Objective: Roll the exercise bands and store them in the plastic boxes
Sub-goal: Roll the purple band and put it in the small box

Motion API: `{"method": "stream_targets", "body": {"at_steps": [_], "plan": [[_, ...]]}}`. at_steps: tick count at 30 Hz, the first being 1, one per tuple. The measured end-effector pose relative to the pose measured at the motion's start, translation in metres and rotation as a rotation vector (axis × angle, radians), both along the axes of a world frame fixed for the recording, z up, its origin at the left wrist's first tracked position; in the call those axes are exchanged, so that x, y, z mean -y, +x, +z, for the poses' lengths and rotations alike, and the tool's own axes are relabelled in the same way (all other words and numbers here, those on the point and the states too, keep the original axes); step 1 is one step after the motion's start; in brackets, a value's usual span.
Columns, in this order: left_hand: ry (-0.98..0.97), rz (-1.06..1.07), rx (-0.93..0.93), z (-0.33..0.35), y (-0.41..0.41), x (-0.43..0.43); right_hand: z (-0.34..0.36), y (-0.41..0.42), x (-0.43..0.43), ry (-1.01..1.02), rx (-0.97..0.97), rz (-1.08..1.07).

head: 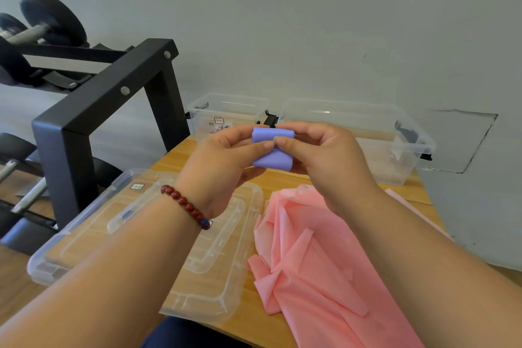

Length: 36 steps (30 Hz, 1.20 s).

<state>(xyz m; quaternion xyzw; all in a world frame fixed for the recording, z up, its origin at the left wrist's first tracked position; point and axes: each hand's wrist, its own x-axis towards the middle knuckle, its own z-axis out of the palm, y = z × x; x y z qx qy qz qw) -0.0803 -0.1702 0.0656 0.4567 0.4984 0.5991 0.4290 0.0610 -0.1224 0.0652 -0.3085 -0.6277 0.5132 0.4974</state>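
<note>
I am looking down over both forearms, which are taking up much of the lower view and hiding part of the wooden table. My left hand and right hand are meeting in the air above the table, and both are pinching the purple band between thumbs and curled fingers; the band is sitting partly rolled, with a short flap hanging below the thumbs. The hands are blocking the gap between the two clear plastic boxes standing open against the wall: the small box is showing behind the left hand, the larger box behind and to the right of the right hand. A crumpled pink band is lying loose on the table under my right forearm and is spilling toward the near edge. Just beside it on the left, clear lids are lying flat, one overlapping another, partly covered by my left wrist, which is wearing a red bead bracelet. A black rack is standing left of the table, carrying a dumbbell.
</note>
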Motion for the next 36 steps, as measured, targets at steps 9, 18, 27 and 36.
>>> {"method": "stream_targets", "body": {"at_steps": [9,18,27,36], "plan": [[-0.042,-0.036,0.046,0.0002,-0.0023,0.0009,-0.0075,-0.0011,-0.0068,0.024,0.007,0.027],[-0.026,0.019,0.158,0.0005,0.0007,0.0009,-0.0086,-0.0014,-0.0056,0.046,0.059,-0.001],[0.011,0.013,0.121,0.0011,0.0010,0.0008,-0.0051,-0.0005,-0.0031,-0.132,-0.018,0.069],[-0.052,0.050,0.129,-0.0031,-0.0020,-0.0028,-0.0099,-0.0030,-0.0093,-0.109,0.002,0.016]]}}
